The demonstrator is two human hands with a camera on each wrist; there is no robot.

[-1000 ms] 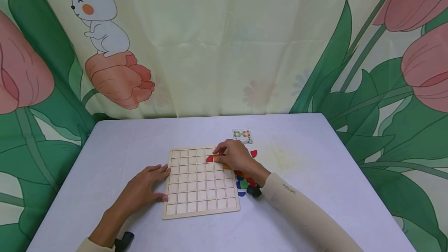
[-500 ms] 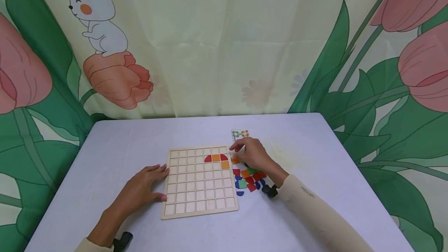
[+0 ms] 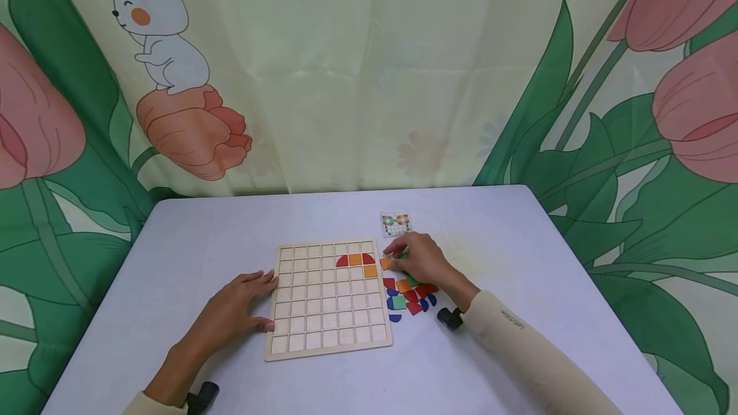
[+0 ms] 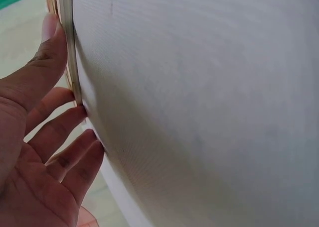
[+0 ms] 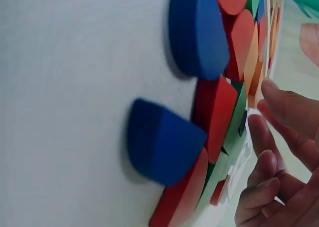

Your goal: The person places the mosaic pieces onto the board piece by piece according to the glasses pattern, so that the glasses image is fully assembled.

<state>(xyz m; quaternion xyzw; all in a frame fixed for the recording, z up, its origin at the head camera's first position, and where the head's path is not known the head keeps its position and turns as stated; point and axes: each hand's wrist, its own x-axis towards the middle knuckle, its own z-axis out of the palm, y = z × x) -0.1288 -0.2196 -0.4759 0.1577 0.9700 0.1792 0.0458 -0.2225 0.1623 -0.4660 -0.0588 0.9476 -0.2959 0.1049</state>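
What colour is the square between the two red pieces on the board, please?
The square is orange, best seen in the head view.

The head camera faces forward and down at both hands, each wrist camera sharing one close-up.

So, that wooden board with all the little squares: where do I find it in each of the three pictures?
Head: the wooden grid board lies in the lower half, slightly left of centre.
Left wrist: the wooden grid board shows edge-on, a narrow strip at upper left.
Right wrist: the wooden grid board is a thin sliver at upper right.
Shared landmark: the white tablecloth.
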